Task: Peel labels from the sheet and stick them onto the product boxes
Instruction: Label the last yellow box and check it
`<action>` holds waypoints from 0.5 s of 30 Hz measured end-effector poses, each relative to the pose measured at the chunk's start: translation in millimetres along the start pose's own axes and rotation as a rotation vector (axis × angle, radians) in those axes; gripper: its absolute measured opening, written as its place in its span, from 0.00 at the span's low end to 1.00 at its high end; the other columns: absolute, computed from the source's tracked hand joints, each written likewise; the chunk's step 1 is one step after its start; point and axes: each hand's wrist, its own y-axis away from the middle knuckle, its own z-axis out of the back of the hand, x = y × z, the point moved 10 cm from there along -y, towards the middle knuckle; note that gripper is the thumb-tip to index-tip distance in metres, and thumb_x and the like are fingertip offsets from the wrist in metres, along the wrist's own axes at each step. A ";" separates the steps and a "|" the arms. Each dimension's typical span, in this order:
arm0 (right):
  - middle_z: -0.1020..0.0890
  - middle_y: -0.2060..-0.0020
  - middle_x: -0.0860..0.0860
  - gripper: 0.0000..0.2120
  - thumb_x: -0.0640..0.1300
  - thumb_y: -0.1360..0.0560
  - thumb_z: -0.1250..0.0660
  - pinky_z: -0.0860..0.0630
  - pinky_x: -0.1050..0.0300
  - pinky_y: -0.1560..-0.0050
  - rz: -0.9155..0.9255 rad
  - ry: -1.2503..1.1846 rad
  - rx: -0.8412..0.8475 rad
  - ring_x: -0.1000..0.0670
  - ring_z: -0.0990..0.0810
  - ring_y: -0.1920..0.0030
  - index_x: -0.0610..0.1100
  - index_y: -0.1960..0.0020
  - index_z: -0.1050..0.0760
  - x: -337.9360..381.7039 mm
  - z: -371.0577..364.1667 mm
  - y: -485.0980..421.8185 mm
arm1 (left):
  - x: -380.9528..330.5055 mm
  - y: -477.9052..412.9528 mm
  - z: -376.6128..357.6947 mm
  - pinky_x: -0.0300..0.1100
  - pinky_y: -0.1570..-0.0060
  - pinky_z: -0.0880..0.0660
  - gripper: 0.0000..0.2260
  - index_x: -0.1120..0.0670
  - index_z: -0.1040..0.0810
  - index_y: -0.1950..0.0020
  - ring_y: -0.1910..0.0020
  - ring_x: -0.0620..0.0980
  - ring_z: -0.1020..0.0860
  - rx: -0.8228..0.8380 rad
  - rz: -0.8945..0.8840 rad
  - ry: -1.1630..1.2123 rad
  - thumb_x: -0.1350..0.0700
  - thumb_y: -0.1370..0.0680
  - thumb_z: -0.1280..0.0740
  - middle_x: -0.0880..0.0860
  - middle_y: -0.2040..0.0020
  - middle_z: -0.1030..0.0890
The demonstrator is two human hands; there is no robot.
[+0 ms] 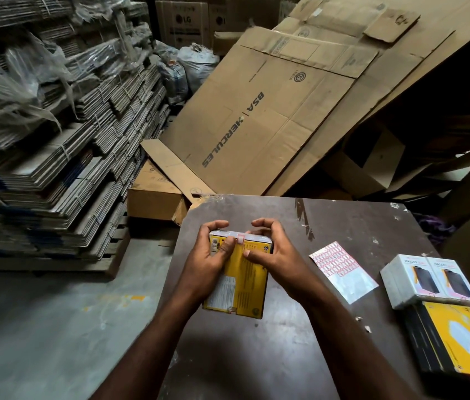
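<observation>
A yellow product box [245, 281] lies on the dark table [256, 356] in front of me. My left hand [213, 252] grips its far left corner, fingers curled over the far edge, thumb near a small red-and-white label [240, 237] folded over that edge. My right hand [271, 249] grips the far right corner, its thumb pressing the top face. The label sheet [340, 269], with red-bordered labels on its far half, lies flat to the right of the box.
Two white boxes [427, 280] sit side by side at the table's right, on a yellow-and-black box [459, 342]. Flattened cartons [271, 111] lean behind the table. Bundled cardboard stacks [54, 140] stand on a pallet at left. Grey floor [54, 327] lies below.
</observation>
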 end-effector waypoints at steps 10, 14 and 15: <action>0.24 0.45 0.48 0.26 0.42 0.29 0.29 0.19 0.54 0.46 0.183 0.123 -0.127 0.49 0.20 0.44 0.50 0.37 0.37 10.1 -0.8 3.2 | 1.7 2.6 -0.8 0.41 0.49 0.20 0.25 0.40 0.30 0.34 0.44 0.46 0.20 -0.143 0.044 0.152 0.45 0.30 0.29 0.48 0.40 0.22; 0.24 0.46 0.49 0.27 0.39 0.29 0.29 0.19 0.56 0.47 0.219 0.165 -0.151 0.51 0.20 0.45 0.51 0.37 0.37 12.7 -3.1 4.5 | 4.4 5.5 0.4 0.42 0.55 0.22 0.21 0.43 0.28 0.40 0.47 0.50 0.20 -0.237 0.079 0.220 0.48 0.31 0.30 0.51 0.44 0.22; 0.24 0.46 0.49 0.27 0.39 0.30 0.29 0.19 0.56 0.47 0.224 0.175 -0.153 0.52 0.20 0.45 0.52 0.37 0.38 13.0 -3.8 4.9 | 7.3 6.0 1.2 0.44 0.56 0.22 0.19 0.44 0.27 0.41 0.47 0.53 0.21 -0.265 0.097 0.255 0.49 0.31 0.30 0.53 0.45 0.22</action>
